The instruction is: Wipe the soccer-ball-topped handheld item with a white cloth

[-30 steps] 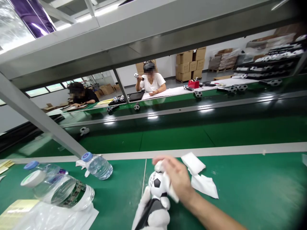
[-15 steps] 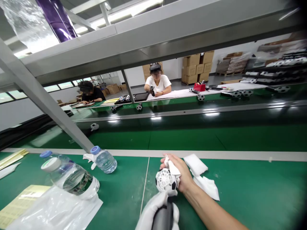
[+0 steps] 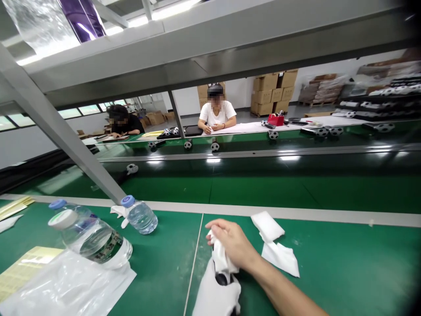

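Right hand (image 3: 235, 245) pressing cloth (image 3: 221, 259) (white), gloved left hand (image 3: 217, 294)

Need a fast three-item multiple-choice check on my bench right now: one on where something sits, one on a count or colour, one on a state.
1. Where do the loose white wipes lie?
A. just right of the right hand
B. on the clear bag
C. under the bottles

2. How many blue bottle caps show at the left?
A. none
B. two
C. four

3. What state is the right hand in?
A. flat and open on the mat
B. closed on a white cloth
C. raised, holding nothing

Answers:
1 A, they rest on the green mat beside that hand.
2 B, one cap on the small bottle, another behind the large bottle.
3 B, its fingers clasp the white cloth over the toy held by the gloved left hand.
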Tool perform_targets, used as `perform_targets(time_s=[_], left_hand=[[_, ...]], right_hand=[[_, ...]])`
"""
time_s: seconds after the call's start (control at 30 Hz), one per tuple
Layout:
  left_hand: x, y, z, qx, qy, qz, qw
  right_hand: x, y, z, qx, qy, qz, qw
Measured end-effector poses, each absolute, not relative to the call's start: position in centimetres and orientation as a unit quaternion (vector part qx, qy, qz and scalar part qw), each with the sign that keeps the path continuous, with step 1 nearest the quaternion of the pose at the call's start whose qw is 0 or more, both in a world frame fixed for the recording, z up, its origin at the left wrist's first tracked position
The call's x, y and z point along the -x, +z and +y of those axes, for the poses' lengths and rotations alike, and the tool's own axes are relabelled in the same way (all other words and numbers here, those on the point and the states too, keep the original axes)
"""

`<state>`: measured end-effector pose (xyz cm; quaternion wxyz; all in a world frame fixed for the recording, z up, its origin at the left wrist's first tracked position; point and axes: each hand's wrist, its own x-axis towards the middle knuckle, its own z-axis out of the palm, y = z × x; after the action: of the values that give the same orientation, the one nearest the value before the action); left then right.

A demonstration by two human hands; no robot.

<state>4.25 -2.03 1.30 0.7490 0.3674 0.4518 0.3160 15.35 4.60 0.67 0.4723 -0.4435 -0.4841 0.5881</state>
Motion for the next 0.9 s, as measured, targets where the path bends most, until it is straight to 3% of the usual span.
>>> perform_targets(time_s=[0.1,0.37,0.47,0.6,0.67,0.73,0.9], left_hand=[[-4.0,1.0,-1.9,-0.338,0.296,0.426,0.785],[-1.4,1.8,-0.1,-0.277,0.288,0.381,0.834],[-1.0,1.7,0.0,-0.266,0.296,0.377,0.836],[-1.0,1.6,-0.1,-0.261,0.303,0.378,0.835],[-1.2,1.7,0.0,-0.261,0.302,0.379,0.835],[-1.3,1.9,0.1,-0.260,0.299,0.382,0.835],[-1.9,2.0,0.0,-0.262,0.299,0.395,0.828]], right_hand=[[-16.3,-1.0,6.2,0.393,0.726,-0.306,0.475],[-16.9,-1.6,6.5,0.409,0.578,-0.204,0.676],[-16.3,0.0,5.2,0.424,0.515,-0.276,0.691],[-15.2,1.1,3.2,0.411,0.400,-0.568,0.591],[-14.6,0.7,2.9,0.394,0.367,-0.629,0.561],[-14.2,-0.1,3.3,0.404,0.409,-0.576,0.581],[-14.2,-2.3,5.0,0.425,0.595,-0.242,0.638]])
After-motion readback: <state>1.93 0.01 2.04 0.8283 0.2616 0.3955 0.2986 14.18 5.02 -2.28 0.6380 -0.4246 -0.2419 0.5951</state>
